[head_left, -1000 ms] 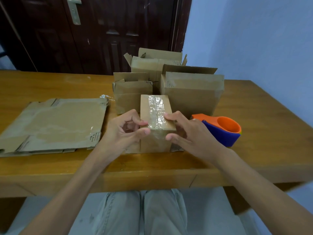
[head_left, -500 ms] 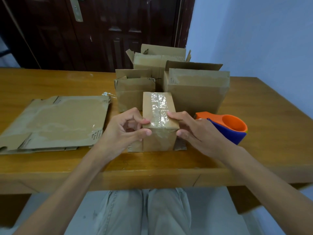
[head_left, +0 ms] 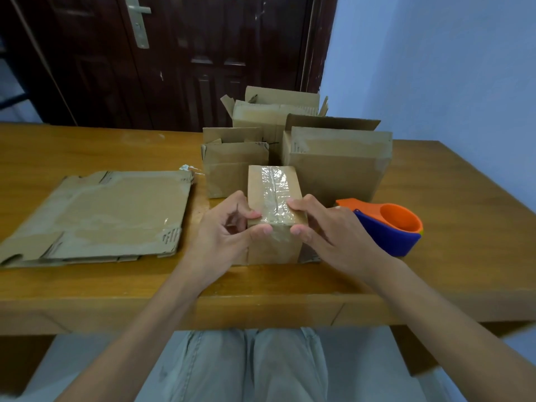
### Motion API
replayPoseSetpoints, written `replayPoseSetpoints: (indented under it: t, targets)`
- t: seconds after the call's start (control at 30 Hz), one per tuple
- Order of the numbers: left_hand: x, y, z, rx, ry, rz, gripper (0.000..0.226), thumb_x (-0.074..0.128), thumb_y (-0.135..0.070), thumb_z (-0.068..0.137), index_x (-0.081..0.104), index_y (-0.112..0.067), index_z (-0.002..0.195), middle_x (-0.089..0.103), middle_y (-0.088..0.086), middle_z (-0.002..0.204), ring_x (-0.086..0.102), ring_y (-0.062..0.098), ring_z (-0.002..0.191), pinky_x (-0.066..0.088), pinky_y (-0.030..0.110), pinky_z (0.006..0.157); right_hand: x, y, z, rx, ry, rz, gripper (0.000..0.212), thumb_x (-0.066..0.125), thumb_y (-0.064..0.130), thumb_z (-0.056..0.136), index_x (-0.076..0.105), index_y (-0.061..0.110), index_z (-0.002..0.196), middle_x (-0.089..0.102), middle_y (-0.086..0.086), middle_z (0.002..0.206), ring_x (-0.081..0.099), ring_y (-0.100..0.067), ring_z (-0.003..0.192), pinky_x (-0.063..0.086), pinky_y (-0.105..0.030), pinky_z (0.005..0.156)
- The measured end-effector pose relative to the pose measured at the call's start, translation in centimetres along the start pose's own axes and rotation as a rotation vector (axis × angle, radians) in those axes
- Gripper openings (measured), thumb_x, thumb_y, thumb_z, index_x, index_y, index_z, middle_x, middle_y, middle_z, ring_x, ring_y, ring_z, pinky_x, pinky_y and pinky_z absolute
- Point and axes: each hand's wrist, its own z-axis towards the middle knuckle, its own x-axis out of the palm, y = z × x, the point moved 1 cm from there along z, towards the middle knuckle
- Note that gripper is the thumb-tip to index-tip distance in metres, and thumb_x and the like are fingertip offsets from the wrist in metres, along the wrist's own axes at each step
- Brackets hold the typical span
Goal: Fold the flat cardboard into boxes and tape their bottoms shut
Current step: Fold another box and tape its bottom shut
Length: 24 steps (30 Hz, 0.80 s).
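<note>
Cardboard box (head_left: 274,216), small and upside down with its taped bottom facing up, stands near the front edge of the table (head_left: 464,271), about midway along it; the left hand (head_left: 220,236) pinches its near left top corner, thumb low on the front face and fingertips on top; the right hand (head_left: 324,230) holds the near right corner likewise, index finger lying on the tape strip (head_left: 274,192) and thumb against the front face. I judge the box light, empty and fairly stiff at its edges but easy to dent in the panels; the glossy, wrinkled tape would be slippery, so bare cardboard at the corners is the better hold. Just right of it lies the orange and blue tape dispenser (head_left: 388,227); behind stand three folded boxes (head_left: 339,166), flaps up, towards the back edge; towards the table's left end lies the flat cardboard (head_left: 98,216), not yet folded.
</note>
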Motion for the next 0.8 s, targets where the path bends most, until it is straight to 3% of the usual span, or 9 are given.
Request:
replayPoseSetpoints:
  t: [0.1, 0.17, 0.27, 0.4, 0.47, 0.5, 0.6, 0.7, 0.8]
  targets:
    - [0.1, 0.0, -0.2, 0.012, 0.040, 0.035, 0.021, 0.074, -0.033, 0.095, 0.059, -0.020, 0.093, 0.056, 0.022, 0.093, 0.052, 0.045, 0.081, 0.050, 0.058, 0.061, 0.1, 0.3, -0.2, 0.001, -0.011, -0.034, 0.050, 0.034, 0.058, 0.109, 0.049, 0.022, 0.141, 0.061, 0.019, 0.084, 0.064, -0.003, 0.069, 0.045, -0.012, 0.064]
    - [0.2, -0.3, -0.4, 0.028, 0.063, 0.052, 0.018, 0.069, -0.030, 0.100, 0.056, -0.019, 0.092, 0.051, 0.019, 0.088, 0.050, 0.038, 0.074, 0.049, 0.047, 0.053, 0.1, 0.6, -0.4, -0.006, -0.031, -0.053, 0.052, 0.030, 0.058, 0.109, 0.048, 0.022, 0.143, 0.057, 0.019, 0.080, 0.061, 0.000, 0.067, 0.047, -0.014, 0.064]
    - [0.1, -1.3, -0.8, 0.044, 0.097, 0.060, 0.018, 0.060, -0.025, 0.105, 0.053, -0.022, 0.090, 0.046, 0.007, 0.082, 0.050, 0.021, 0.068, 0.050, 0.033, 0.055, 0.3, 1.0, -0.6, 0.011, -0.053, -0.078, 0.058, 0.022, 0.061, 0.109, 0.046, 0.022, 0.145, 0.051, 0.021, 0.074, 0.058, 0.003, 0.066, 0.050, -0.021, 0.065]
    - [-0.5, -2.1, -1.6, 0.005, 0.087, 0.085, 0.015, 0.055, -0.027, 0.107, 0.060, -0.019, 0.095, 0.053, -0.005, 0.091, 0.061, 0.017, 0.086, 0.059, 0.046, 0.071, 0.0, 1.9, -1.0, 0.056, -0.058, -0.081, 0.053, 0.021, 0.062, 0.110, 0.046, 0.028, 0.143, 0.054, 0.021, 0.075, 0.061, 0.003, 0.073, 0.054, -0.027, 0.071]
    - [-0.5, -2.5, -1.6, -0.013, 0.046, 0.150, 0.024, 0.052, -0.042, 0.107, 0.058, -0.025, 0.091, 0.057, -0.007, 0.095, 0.064, 0.011, 0.099, 0.056, 0.041, 0.082, -0.3, 2.5, -0.9, 0.102, -0.091, 0.005, 0.047, 0.027, 0.058, 0.111, 0.056, 0.029, 0.134, 0.061, 0.020, 0.091, 0.064, -0.001, 0.088, 0.053, -0.026, 0.077]
    - [-0.5, -2.7, -1.3, -0.028, 0.006, 0.195, 0.029, 0.051, -0.048, 0.106, 0.058, -0.026, 0.089, 0.056, -0.007, 0.097, 0.062, 0.009, 0.100, 0.053, 0.035, 0.080, -0.4, 2.7, -0.6, 0.137, -0.121, 0.075, 0.042, 0.031, 0.056, 0.111, 0.061, 0.030, 0.123, 0.061, 0.018, 0.097, 0.063, -0.005, 0.093, 0.053, -0.027, 0.077]
    - [0.1, -3.2, 0.4, -0.114, -0.133, 0.290, 0.022, 0.062, -0.048, 0.098, 0.060, -0.027, 0.090, 0.055, -0.006, 0.103, 0.057, 0.003, 0.094, 0.045, 0.021, 0.078, -0.7, 3.3, 1.2, 0.279, -0.160, 0.170, 0.023, 0.045, 0.041, 0.111, 0.059, 0.031, 0.095, 0.053, 0.004, 0.097, 0.056, -0.011, 0.088, 0.048, -0.028, 0.075]
    - [0.5, -3.5, 1.7, -0.283, -0.171, 0.221, 0.037, 0.079, -0.043, 0.089, 0.056, -0.030, 0.115, 0.061, -0.014, 0.115, 0.062, 0.000, 0.101, 0.048, 0.019, 0.076, -1.3, 3.9, 2.6, 0.475, -0.150, 0.264, 0.009, 0.058, 0.031, 0.106, 0.060, 0.028, 0.114, 0.060, 0.004, 0.098, 0.061, -0.010, 0.089, 0.050, -0.027, 0.076]
    - [-0.5, -4.0, 2.0, -0.345, -0.100, 0.148, 0.043, 0.081, -0.038, 0.089, 0.058, -0.031, 0.125, 0.064, -0.019, 0.121, 0.064, 0.002, 0.106, 0.052, 0.022, 0.081, -2.2, 4.1, 3.1, 0.618, -0.082, 0.379, 0.056, 0.060, 0.031, 0.106, 0.037, 0.029, 0.157, 0.068, 0.002, 0.098, 0.071, -0.014, 0.088, 0.063, -0.034, 0.077]
